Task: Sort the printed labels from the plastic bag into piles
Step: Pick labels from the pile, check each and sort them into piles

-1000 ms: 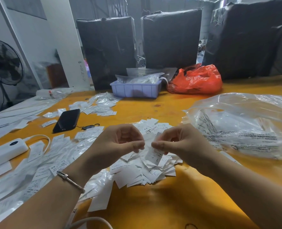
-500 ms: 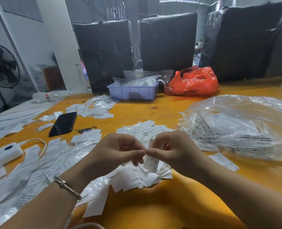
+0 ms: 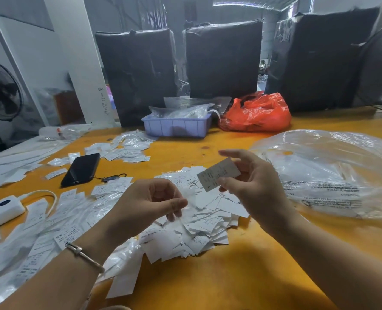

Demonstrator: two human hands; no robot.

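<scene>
Mid-sort from what I can see. Right hand [image 3: 250,186] is raised over the worktop [image 3: 241,276], pinching one printed label [image 3: 218,174] between thumb and fingers, print side tilted toward the camera. Looks like the read-and-decide step for that single label.

Left hand [image 3: 149,202] hovers just above the loose heap [image 3: 203,220] of labels in the middle, fingers curled with thumb near fingertips. There's a blurred thin clear sliver at the tips; I can't tell whether it's actually gripping anything.

Clear plastic bag [image 3: 333,175] lies to the right on the worktop, crumpled, printed warning text on it; how many labels remain inside I can't tell. Other label spreads: a long one at the left [image 3: 51,224], a smaller pile further back [image 3: 127,146] near the phone [image 3: 81,168].

Next move, my judgement: the held label goes to whichever pile matches its print, dropped flat without disturbing neighbours, then the left hand picks a single one from the heap. Risk is thin labels sticking together, so two get lifted as one.

Lots of unsorted stock left; nowhere near done.
</scene>
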